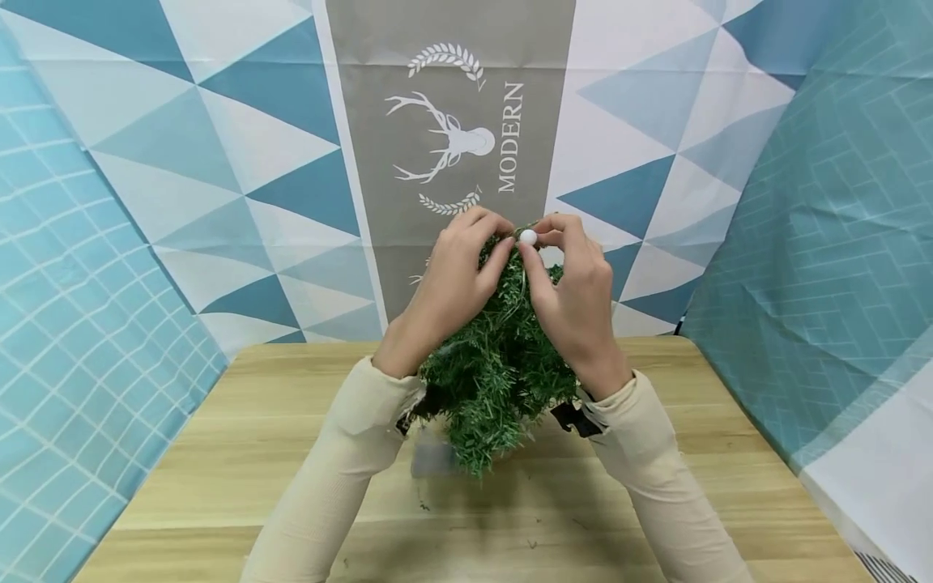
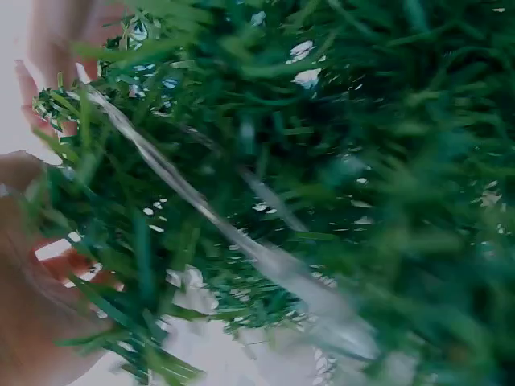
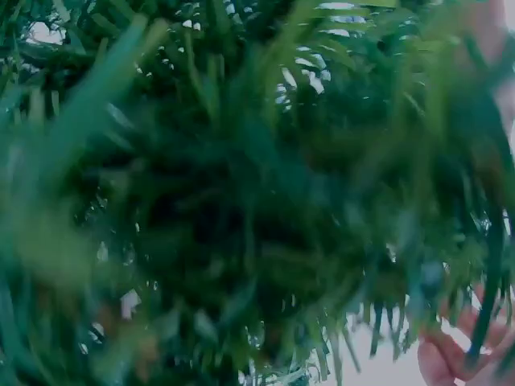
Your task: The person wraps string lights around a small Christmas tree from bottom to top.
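A bushy artificial green tree point(image 1: 496, 380) stands on the table between both forearms. At its top, my right hand point(image 1: 579, 300) pinches a small white ball point(image 1: 528, 237) between thumb and fingers. Close beside it, my left hand point(image 1: 455, 267) pinches the tip of a green sprig with thumb and index finger. A thin pale cord point(image 2: 173, 173) runs through the foliage in the left wrist view. Needles fill most of the right wrist view, with a few fingertips point(image 3: 438, 362) at its lower right. A second white shape point(image 1: 552, 256) shows partly behind the right hand.
The wooden table point(image 1: 291, 453) carries a greyish flat piece point(image 1: 432, 457) near the tree's foot, and a few fallen needles. A patterned cloth point(image 1: 466, 105) hangs behind, with blue cloths at both sides. Black wrist straps point(image 1: 576, 419) sit near the foliage.
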A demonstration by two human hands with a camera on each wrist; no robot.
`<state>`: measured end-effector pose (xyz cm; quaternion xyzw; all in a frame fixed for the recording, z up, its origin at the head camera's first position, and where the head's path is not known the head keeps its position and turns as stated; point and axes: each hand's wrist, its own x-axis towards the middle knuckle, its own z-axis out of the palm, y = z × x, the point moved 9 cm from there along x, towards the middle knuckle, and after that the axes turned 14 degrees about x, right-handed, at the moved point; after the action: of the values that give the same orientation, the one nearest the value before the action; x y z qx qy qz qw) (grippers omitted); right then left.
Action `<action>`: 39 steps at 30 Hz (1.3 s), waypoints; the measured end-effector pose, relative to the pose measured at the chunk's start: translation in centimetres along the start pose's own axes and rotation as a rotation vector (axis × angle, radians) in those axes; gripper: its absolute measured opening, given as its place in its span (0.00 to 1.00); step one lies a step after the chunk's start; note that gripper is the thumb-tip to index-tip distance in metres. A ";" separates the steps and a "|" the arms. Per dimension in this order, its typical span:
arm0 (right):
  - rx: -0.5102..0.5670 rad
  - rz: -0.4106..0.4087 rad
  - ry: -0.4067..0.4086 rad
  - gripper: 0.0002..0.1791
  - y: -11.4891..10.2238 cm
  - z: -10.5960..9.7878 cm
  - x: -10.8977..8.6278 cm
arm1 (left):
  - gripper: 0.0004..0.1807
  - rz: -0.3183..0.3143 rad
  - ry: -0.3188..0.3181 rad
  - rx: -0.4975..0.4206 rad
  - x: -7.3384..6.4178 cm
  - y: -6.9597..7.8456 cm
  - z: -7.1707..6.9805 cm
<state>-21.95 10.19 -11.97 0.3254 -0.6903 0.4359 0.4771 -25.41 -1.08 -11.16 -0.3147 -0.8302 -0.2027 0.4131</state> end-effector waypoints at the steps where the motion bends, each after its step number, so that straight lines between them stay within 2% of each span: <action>1: -0.002 0.020 0.008 0.12 0.4 0.0 -0.1 | 0.08 0.001 0.012 -0.002 -0.2 0.0 0.1; 6: 0.015 0.105 0.065 0.10 1.7 0.0 0.0 | 0.08 0.023 0.126 -0.006 -1.1 0.1 -0.2; 9: -0.006 0.104 0.064 0.09 1.7 0.2 0.0 | 0.09 0.052 0.185 0.025 -1.4 0.3 -0.5; 11: -0.025 0.086 0.059 0.09 1.3 0.4 -0.1 | 0.10 0.083 0.202 0.057 -1.6 0.5 -1.0; 15: -0.099 0.056 0.029 0.11 0.3 0.3 -0.5 | 0.14 0.149 0.146 0.178 -2.0 1.1 -1.1; 18: -0.140 0.052 0.019 0.12 -0.2 0.1 -0.8 | 0.16 0.183 0.074 0.325 -2.0 1.4 -0.9; 20: -0.142 0.052 0.027 0.11 -0.4 -0.1 -0.9 | 0.16 0.203 0.043 0.411 -1.9 1.7 -0.9; 22: -0.131 0.051 0.047 0.09 -0.6 -0.2 -1.0 | 0.17 0.211 0.020 0.450 -1.9 1.9 -0.9; 26: -0.106 0.038 0.046 0.06 -0.6 -0.2 -1.2 | 0.19 0.179 -0.013 0.440 -2.3 1.9 -0.7; 28: -0.118 0.020 0.021 0.06 -0.6 -0.1 -1.4 | 0.20 0.156 -0.009 0.430 -2.6 1.8 -0.7; 30: -0.129 0.006 0.003 0.07 -0.6 0.1 -1.5 | 0.21 0.137 0.022 0.423 -2.8 1.9 -0.9; 32: -0.142 -0.007 -0.012 0.07 -0.6 0.2 -1.6 | 0.20 0.122 0.087 0.412 -3.0 2.2 -1.6; 36: -0.133 -0.024 -0.021 0.09 -0.6 0.0 -1.7 | 0.12 0.113 0.203 0.353 -3.6 3.0 -2.9; 39: -0.079 -0.044 -0.029 0.13 -0.9 -0.2 -1.7 | 0.10 0.125 0.201 0.331 -3.8 3.6 -3.1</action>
<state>-20.54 10.08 -13.32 0.3278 -0.7065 0.3930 0.4889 -19.43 -1.64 -12.21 -0.2718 -0.7856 -0.0677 0.5516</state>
